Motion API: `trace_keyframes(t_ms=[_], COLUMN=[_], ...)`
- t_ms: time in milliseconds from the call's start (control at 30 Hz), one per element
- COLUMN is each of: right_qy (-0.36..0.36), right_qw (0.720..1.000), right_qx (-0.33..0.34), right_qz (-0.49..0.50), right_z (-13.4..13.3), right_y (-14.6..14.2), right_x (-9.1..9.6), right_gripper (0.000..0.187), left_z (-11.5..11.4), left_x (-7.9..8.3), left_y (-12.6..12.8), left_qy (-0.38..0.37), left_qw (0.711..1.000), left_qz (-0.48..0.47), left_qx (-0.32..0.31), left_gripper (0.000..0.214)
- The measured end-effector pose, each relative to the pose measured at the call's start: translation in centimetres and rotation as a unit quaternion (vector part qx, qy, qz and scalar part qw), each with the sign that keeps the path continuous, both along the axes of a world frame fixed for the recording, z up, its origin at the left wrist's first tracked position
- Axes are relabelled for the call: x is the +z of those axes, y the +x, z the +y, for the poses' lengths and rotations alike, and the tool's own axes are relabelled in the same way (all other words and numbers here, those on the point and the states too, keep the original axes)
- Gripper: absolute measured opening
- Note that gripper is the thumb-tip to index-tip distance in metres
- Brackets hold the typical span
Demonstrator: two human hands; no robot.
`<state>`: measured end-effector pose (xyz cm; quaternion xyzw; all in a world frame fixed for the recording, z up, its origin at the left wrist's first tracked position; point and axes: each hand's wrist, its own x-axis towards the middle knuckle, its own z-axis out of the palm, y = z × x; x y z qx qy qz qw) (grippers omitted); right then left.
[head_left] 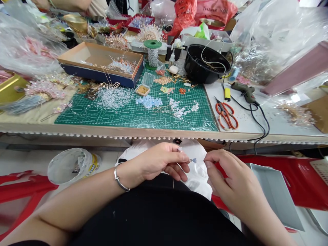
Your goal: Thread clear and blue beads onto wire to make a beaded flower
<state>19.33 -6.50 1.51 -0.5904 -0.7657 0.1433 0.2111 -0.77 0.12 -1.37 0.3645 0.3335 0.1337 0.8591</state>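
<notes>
Above my lap, my left hand (164, 160) pinches a small beaded piece between thumb and index finger. A blue-grey petal bead (194, 160) sticks out past its fingertips, and a thin wire (173, 182) hangs below its curled fingers. To the right, my right hand (230, 174) has thumb and index finger pressed together on a fine wire (201, 167), which runs toward the bead and is hard to follow. Both hands are in front of the table edge. On the green cutting mat (115, 118) lie light-blue petal beads (149, 101), clear beads (115, 98) and whitish petals (179, 111).
Orange-handled scissors (227, 114) and a glue gun (243, 91) with cords lie on the right. Behind the mat stand an open box (99, 65), a wire spool (152, 54) and a black pot (205, 65). A white bucket (69, 165) is on the floor at left.
</notes>
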Motion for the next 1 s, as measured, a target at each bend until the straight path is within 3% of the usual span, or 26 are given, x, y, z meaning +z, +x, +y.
trace_keyframes(t_ms=[300, 433, 600, 767, 867, 1000], right_qy=[0.141, 0.158, -0.012, -0.158, -0.227, -0.332], right_qw=[0.982, 0.982, 0.999, 0.968, 0.925, 0.819], right_qx=[0.107, 0.091, -0.039, -0.14, -0.146, -0.098], right_qz=[-0.068, -0.052, 0.028, 0.137, 0.269, 0.457], right_z=[0.5, 0.3, -0.7, -0.8, -0.2, 0.5], right_y=[0.2, 0.0, -0.9, -1.5, -1.8, -1.9], right_x=[-0.3, -0.6, -1.1, -1.6, -1.8, -2.4], right_gripper=[0.011, 0.011, 0.007, 0.013, 0.015, 0.018], left_z=[0.1, 0.1, 0.1, -0.1, -0.2, -0.2], left_x=[-0.2, -0.4, -0.5, -0.3, -0.1, 0.0], left_y=[0.1, 0.2, 0.3, 0.4, 0.3, 0.0], left_qy=[-0.005, -0.004, 0.005, 0.07, 0.148, 0.19], left_qw=[1.0, 1.0, 0.999, 0.996, 0.986, 0.978], left_qz=[-0.002, -0.014, 0.002, 0.03, 0.051, 0.06], left_qx=[-0.005, 0.007, 0.033, 0.045, 0.056, 0.058], left_gripper=[0.021, 0.02, 0.018, 0.019, 0.018, 0.019])
